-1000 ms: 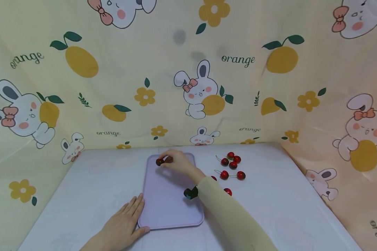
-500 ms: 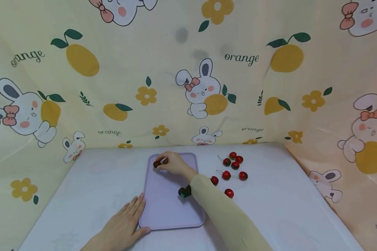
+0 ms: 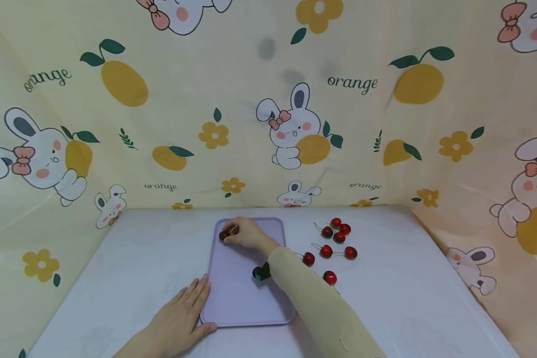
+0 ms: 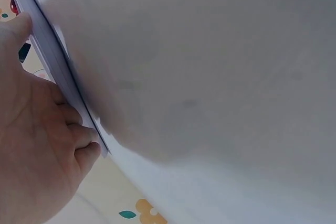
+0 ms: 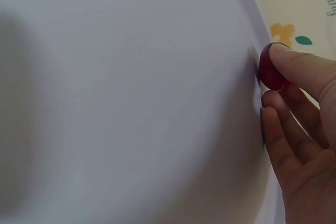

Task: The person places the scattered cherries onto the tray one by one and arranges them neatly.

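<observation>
In the head view, my right hand (image 3: 249,233) is over the far left corner of a pale purple tray (image 3: 239,306). It pinches a dark red cherry (image 3: 224,236) at the tray's surface. The right wrist view has this cherry (image 5: 270,71) under the thumb, with the other fingertips touching the tray. My left hand (image 3: 174,318) lies along the near left edge of the tray, its fingers straight and its thumb by the front corner. In the left wrist view, that hand (image 4: 39,124) rests against the tray's side (image 4: 52,59).
Right of the tray, several cherries with stems lie on the white table (image 3: 398,303): a far cluster (image 3: 339,237), a pair (image 3: 326,251) and nearer single ones (image 3: 329,277). A dark wrist camera (image 3: 259,273) hangs below my right sleeve (image 3: 317,303). Printed cloth (image 3: 232,59) stands behind.
My right hand has moved left and down with the cherry to the tray's far left corner, then stayed nearly still. The left hand keeps its place. The head view has shifted slightly.
</observation>
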A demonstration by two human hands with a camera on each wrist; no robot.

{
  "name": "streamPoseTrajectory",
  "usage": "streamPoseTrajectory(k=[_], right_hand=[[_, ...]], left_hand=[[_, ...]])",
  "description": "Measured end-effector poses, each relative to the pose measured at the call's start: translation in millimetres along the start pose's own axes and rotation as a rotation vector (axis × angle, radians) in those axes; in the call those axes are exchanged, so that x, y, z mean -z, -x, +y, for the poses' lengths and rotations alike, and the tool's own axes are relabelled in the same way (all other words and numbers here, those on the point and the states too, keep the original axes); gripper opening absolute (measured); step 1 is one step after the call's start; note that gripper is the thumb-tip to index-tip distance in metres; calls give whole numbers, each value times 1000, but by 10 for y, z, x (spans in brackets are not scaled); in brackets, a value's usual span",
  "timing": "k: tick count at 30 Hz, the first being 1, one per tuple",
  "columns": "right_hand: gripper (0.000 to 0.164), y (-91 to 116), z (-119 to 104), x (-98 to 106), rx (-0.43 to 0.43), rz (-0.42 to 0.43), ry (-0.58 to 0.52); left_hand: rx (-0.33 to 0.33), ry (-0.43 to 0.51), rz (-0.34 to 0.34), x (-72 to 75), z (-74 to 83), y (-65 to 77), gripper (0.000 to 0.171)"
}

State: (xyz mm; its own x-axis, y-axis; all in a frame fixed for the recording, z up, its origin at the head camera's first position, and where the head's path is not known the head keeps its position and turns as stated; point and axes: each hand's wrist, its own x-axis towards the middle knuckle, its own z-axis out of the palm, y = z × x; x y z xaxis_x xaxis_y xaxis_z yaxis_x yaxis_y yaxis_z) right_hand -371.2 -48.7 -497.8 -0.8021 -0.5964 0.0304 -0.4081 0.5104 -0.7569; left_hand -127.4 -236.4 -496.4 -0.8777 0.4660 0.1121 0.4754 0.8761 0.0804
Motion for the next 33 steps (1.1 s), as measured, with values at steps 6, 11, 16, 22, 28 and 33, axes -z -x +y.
streamPoseTrajectory(k=[6,11,16,22,28,33], right_hand=[[30,-23,-16,-24,8,8,4],[30,-28,-15,-32,7,16,7],[31,-27,-1,-34,15,14,0],[30,-7,11,-49,19,21,-11],[32,-1,21,-55,19,27,-14],[33,-1,14,-53,15,26,-7]], left_hand=[[11,6,-20,8,-2,-4,88],[14,13,-27,25,0,-9,88],[15,22,-37,26,3,-13,88],[19,25,-48,14,5,-10,89],[20,24,-52,8,-1,-13,89],[25,25,-59,1,-5,-12,90]])
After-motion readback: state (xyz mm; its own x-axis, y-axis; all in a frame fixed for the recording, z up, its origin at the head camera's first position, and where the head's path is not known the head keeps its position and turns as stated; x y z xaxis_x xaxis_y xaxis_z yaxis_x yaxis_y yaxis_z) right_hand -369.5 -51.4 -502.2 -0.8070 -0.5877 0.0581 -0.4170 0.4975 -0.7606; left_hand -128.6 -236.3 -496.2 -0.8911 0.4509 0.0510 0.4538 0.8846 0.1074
